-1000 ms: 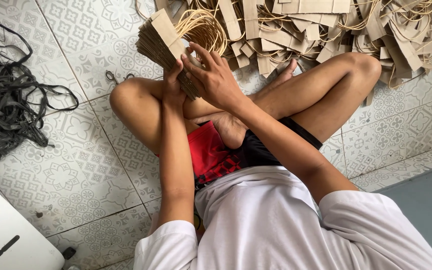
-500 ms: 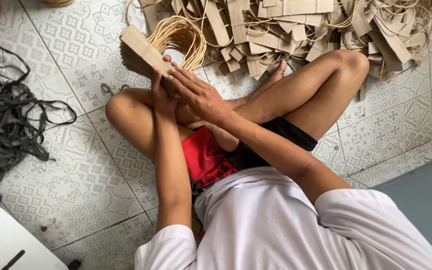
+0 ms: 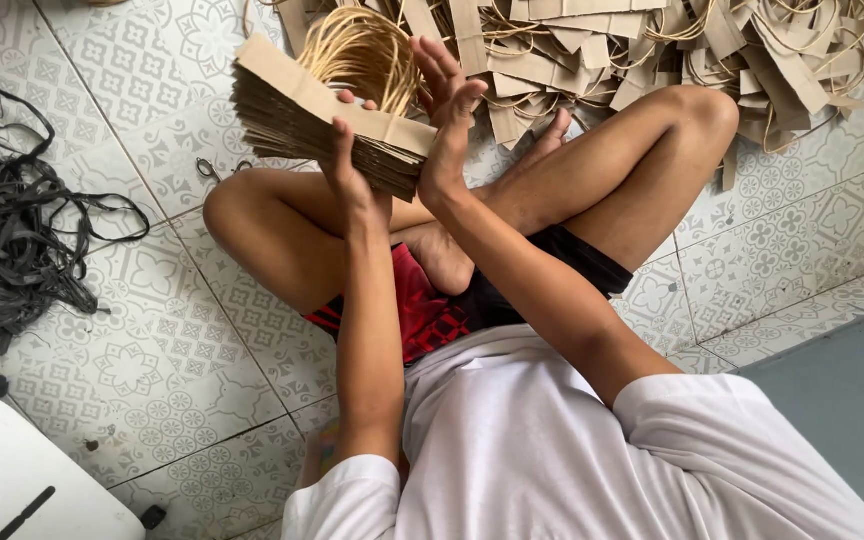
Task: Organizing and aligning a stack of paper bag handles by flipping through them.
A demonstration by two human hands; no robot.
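While I sit cross-legged on the tiled floor (image 3: 102, 330), my left hand (image 3: 347, 165) grasps a thick stack of brown cardboard strips (image 3: 322, 115) from below, lifted higher than a second ago and tipped toward the heap of strips and twine loops (image 3: 632, 45). My right hand (image 3: 447, 120) has come off the top and now presses flat, fingers straight, against the stack's near end, squaring it. Black straps (image 3: 12, 240) lie at my left.

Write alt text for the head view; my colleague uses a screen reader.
Seated cross-legged on a tiled floor, a person holds a stack of brown cardboard strips in the left hand, right hand flat against its end. More strips lie ahead.
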